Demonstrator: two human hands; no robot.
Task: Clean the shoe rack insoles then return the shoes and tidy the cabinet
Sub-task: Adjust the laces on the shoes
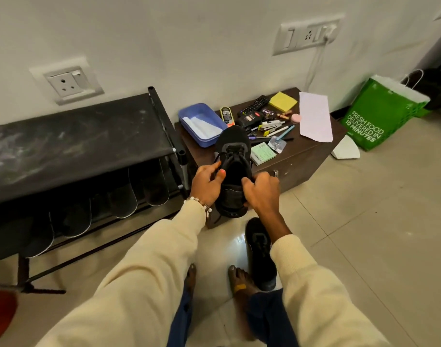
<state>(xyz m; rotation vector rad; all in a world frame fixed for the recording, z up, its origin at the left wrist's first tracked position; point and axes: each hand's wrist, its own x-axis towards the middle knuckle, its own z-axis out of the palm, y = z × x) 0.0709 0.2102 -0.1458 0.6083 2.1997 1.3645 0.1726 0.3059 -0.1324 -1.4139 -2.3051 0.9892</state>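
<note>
A black lace-up shoe [233, 156] is held in the air in front of me, toe pointing away. My left hand [207, 182] grips its left collar and my right hand [260, 194] grips its right side near the heel. A second black shoe [258, 251] lies on the tiled floor by my bare feet, partly hidden by my right sleeve. The black shoe rack [71, 144] stands at the left with a dusty top, and several dark insoles [125, 201] lean upright in a row on its lower shelf.
A low brown cabinet [297, 159] beside the rack carries a blue box [202, 123], yellow sticky notes [282, 101], a remote, pens, a paper sheet [314, 116] and other small items. A green paper bag [379, 113] stands at the right wall. A white object [346, 149] lies on the floor.
</note>
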